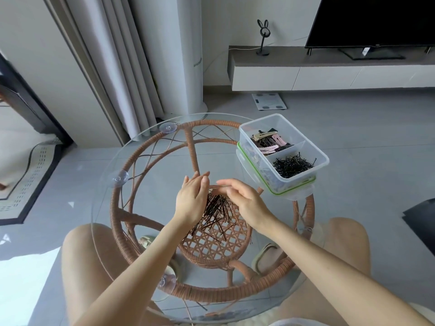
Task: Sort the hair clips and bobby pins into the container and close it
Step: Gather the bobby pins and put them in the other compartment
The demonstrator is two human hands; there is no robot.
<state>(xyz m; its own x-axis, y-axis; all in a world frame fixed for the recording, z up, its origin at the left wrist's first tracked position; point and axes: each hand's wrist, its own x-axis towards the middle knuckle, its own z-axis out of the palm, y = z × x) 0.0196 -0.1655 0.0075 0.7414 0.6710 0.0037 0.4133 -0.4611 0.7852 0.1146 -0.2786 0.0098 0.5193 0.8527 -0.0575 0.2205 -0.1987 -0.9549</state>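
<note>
- Knees [94, 250] at the bottom, person sitting right up against a round glass table [106, 184] on a wicker frame [117, 220]
- both hands over a loose pile of bobby pins [217, 211] lying mid-table
- left hand [191, 196] flat, fingers straight and together, edge against the pile's left side
- right hand [244, 198] loosely curled over the pile's top right, can't tell if it's actually pinching any
- further back right, clear two-compartment container [317, 152] sitting on its green-rimmed lid [292, 188]
- hair clips [270, 141] in the far compartment, more black pins [293, 164] in the near one
- TV [374, 20] on a low cabinet [329, 71] way behind
</note>
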